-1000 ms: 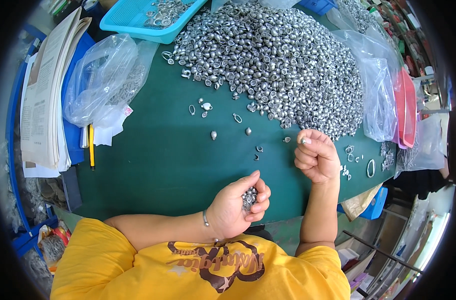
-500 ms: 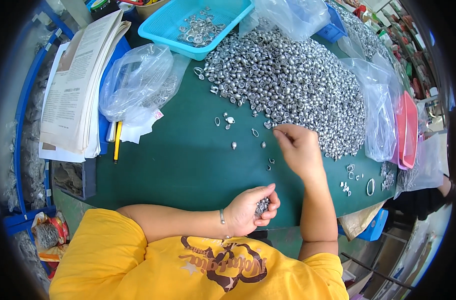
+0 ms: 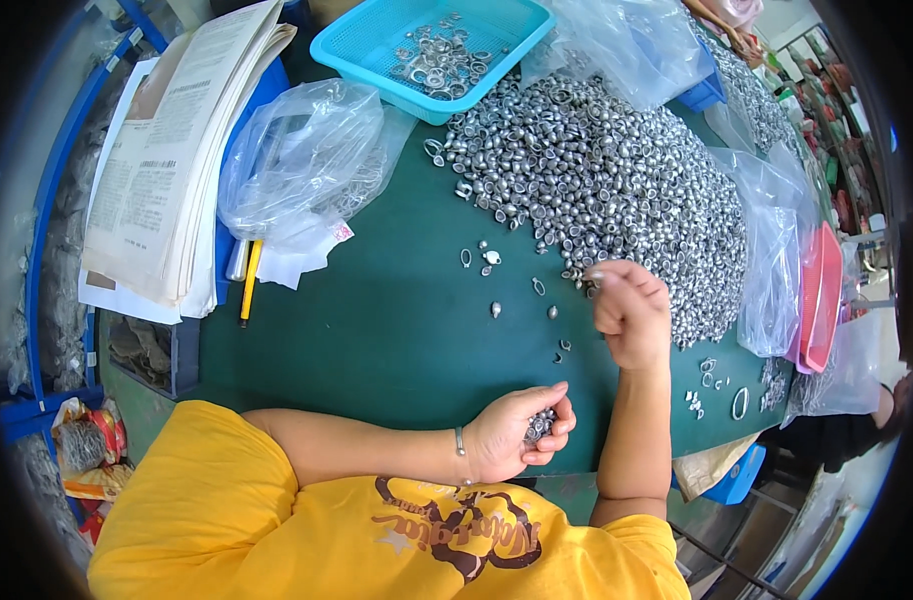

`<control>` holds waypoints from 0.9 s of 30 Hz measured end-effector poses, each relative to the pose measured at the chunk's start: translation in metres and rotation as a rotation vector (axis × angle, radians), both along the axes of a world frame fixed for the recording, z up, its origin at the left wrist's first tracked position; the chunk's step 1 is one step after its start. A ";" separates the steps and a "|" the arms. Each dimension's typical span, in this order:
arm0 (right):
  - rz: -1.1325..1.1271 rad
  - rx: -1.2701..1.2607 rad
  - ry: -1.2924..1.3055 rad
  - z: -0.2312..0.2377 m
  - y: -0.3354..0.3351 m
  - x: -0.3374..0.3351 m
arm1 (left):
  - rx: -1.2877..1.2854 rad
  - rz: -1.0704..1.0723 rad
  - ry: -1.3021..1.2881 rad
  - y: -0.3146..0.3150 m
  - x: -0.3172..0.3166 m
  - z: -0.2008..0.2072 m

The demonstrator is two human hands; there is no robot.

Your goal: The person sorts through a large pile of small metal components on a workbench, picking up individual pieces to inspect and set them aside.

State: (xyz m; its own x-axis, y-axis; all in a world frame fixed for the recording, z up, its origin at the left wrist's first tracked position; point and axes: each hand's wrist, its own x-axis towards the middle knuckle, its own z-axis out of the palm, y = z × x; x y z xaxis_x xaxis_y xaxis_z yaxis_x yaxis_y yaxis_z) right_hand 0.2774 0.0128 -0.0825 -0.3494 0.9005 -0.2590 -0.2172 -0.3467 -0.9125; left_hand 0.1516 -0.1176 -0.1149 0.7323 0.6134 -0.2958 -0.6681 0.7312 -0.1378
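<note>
**Sorting small metal caps at a green table**

The left hand [image 3: 517, 432] is cupped palm-up near the table's near edge, fingers curled around a small clutch of caps [image 3: 540, 427], held as a ready store while the other hand works. The right hand [image 3: 632, 312] is closed into a loose fist at the near edge of the big pile [image 3: 617, 190], thumb and forefinger pinched together at its far-left tip; whether a cap sits in the pinch is too small to tell. Just left of it a few loose pieces [image 3: 497, 285] lie apart on the green table [image 3: 377, 330], seemingly set aside from the heap

Far from the hands, a blue basket [image 3: 432, 50] holds a shallow layer of metal rings. A clear bag [image 3: 307, 165] to the left holds more metal pieces; another bag [image 3: 772, 260] lies on the right beside a red tray [image 3: 822, 290]. Papers [image 3: 162, 170] are stacked at far left
</note>
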 end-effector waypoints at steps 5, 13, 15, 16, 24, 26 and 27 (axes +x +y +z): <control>-0.028 0.123 -0.399 0.001 0.002 -0.011 | -0.010 -0.003 -0.020 0.002 0.000 -0.002; 0.058 1.186 -1.277 -0.015 0.011 -0.046 | -0.039 0.007 -0.049 0.004 0.000 -0.003; 0.104 0.825 -0.965 -0.011 0.012 -0.044 | -0.043 0.027 -0.051 0.004 -0.001 -0.004; 0.124 0.640 -0.814 -0.009 0.012 -0.041 | -0.050 0.025 -0.050 0.004 -0.001 -0.003; 0.136 0.206 -0.199 0.001 0.016 -0.025 | -0.044 0.030 -0.062 0.003 0.000 -0.004; 0.187 0.089 0.147 -0.001 0.017 -0.021 | -0.059 0.028 -0.055 0.004 -0.001 -0.003; 0.210 0.029 0.319 -0.002 0.018 -0.019 | -0.066 0.028 -0.053 0.003 0.000 -0.002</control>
State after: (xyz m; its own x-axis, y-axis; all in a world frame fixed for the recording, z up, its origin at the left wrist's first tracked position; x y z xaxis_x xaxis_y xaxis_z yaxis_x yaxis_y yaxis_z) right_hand 0.2584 0.0307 -0.0848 -0.5858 0.8062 -0.0831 -0.4187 -0.3889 -0.8206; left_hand 0.1512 -0.1142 -0.1170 0.7309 0.6141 -0.2976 -0.6785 0.7009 -0.2202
